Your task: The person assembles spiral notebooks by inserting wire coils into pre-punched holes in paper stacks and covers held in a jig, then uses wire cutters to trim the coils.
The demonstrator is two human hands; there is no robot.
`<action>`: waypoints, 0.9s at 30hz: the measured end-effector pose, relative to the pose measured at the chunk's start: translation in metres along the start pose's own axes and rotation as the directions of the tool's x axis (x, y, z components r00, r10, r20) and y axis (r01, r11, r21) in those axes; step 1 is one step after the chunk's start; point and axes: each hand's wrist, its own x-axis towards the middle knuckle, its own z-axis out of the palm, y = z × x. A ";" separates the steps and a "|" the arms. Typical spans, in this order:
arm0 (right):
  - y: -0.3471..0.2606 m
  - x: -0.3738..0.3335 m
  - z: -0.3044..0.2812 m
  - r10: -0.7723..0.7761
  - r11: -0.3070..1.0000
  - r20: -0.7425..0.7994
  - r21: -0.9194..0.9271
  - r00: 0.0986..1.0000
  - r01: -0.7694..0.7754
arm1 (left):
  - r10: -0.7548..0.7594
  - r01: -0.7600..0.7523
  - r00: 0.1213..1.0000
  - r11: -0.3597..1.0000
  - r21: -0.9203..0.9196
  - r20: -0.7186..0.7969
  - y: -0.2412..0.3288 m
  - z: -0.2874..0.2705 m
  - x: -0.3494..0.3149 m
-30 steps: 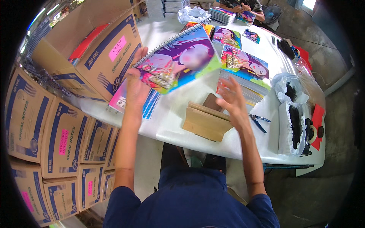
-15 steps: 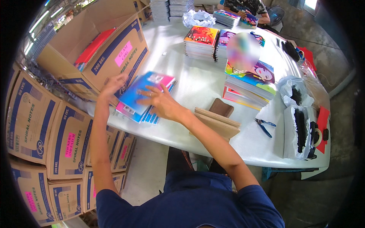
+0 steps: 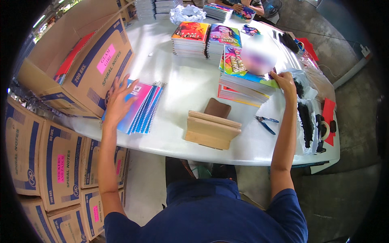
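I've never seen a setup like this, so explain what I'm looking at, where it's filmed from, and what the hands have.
There's no machine: these are a person's bare hands, seen by a wide camera worn on the head, looking down. Its lens bends straight edges. On the white table, the left hand, fingers spread, is on some fanned notebooks beside an open carton. The right hand is at the corner of a tall stack; whether it grips the top notebook is hard to tell. Nearer the person are a wooden stand and pliers.
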 end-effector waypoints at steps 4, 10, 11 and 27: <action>0.005 0.006 0.006 -0.077 0.995 -0.166 -0.078 0.983 0.065 | 0.140 -0.159 0.987 0.933 -0.321 -0.082 0.083 0.013 0.027; -0.050 -0.106 -0.016 -0.215 0.636 -0.288 0.683 0.933 0.358 | -0.037 -0.146 0.983 0.429 -0.892 -0.179 0.187 0.029 0.060; -0.045 -0.127 -0.010 -0.218 0.582 -0.291 0.728 0.932 0.363 | -0.083 -0.092 0.989 0.299 -0.950 -0.122 0.198 0.029 0.062; 0.008 -0.258 0.097 -0.497 0.816 0.042 0.362 0.867 0.450 | 0.129 -0.015 0.992 0.151 -0.988 0.005 0.154 0.120 -0.033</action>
